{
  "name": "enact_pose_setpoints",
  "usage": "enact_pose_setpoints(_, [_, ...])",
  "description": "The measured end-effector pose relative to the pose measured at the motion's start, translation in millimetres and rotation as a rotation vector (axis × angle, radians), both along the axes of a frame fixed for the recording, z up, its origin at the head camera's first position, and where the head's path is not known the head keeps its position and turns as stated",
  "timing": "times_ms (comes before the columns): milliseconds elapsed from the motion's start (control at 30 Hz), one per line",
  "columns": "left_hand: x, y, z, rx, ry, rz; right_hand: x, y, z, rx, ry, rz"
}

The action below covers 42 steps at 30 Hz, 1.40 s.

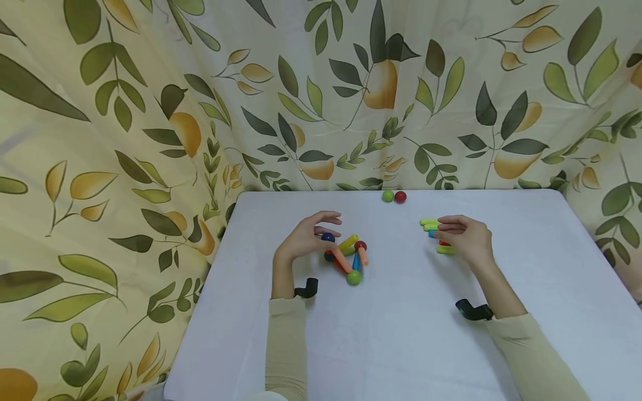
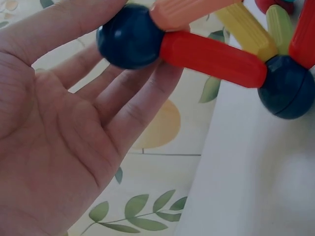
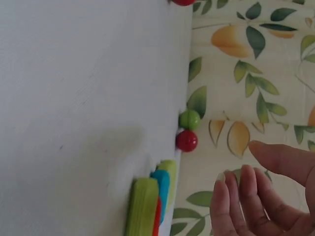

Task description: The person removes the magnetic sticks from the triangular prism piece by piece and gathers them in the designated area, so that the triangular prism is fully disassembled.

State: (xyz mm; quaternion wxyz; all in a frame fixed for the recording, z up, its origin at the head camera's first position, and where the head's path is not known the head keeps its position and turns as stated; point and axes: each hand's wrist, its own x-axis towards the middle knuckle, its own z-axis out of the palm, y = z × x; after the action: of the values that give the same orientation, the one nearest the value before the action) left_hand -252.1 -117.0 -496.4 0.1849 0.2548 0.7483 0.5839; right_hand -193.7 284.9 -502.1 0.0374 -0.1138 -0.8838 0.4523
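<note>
On the left, my left hand (image 1: 312,238) holds a dark blue ball (image 2: 130,37), with the thumb on one side and fingers behind it. The ball is a corner of a magnetic stick-and-ball structure. From it run an orange stick (image 1: 343,259) and a red stick (image 2: 211,59), the red one ending at a second dark blue ball (image 2: 288,87). Yellow and blue sticks, a red ball (image 1: 360,245) and a green ball (image 1: 354,277) make up the rest. My right hand (image 1: 466,238) hovers over loose sticks, thumb and fingertips apart with nothing between them in the right wrist view.
Under the right hand lie yellow-green sticks (image 3: 142,206), a blue stick (image 3: 161,184) and a red one (image 3: 157,219). A loose green ball (image 1: 388,195) and red ball (image 1: 400,196) sit at the white table's (image 1: 401,334) back edge, before a leaf-patterned curtain (image 1: 281,128).
</note>
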Motion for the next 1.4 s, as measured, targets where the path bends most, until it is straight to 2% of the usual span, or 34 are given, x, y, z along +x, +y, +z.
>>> enact_pose_setpoints(133, [-0.5,-7.8,-0.9,0.027,0.009,-0.003,-8.6,-24.7,9.0,-0.060,0.040,0.126])
enact_pose_setpoints(300, [-1.9,-13.1,-3.2,0.048,0.019,-0.012,-21.2,-57.3,11.7,-0.089,0.034,0.286])
enact_pose_setpoints(633, [-2.5,-14.4,-3.7,0.064,0.012,-0.006,-36.0,-107.7,7.1,-0.140,0.025,0.449])
enact_pose_setpoints(867, [-2.9,-9.2,-3.8,0.059,-0.007,-0.013,-42.6,-129.0,-1.7,-0.212,0.023,0.524])
enact_pose_setpoints(1100, [-3.1,-6.0,-5.3,0.061,-0.001,-0.014,-45.9,-144.4,-7.5,-0.256,-0.009,0.523])
enact_pose_setpoints(1400, [-3.4,-6.9,-5.7,0.067,-0.016,-0.012,-45.9,-156.7,-9.3,-0.218,-0.026,0.526])
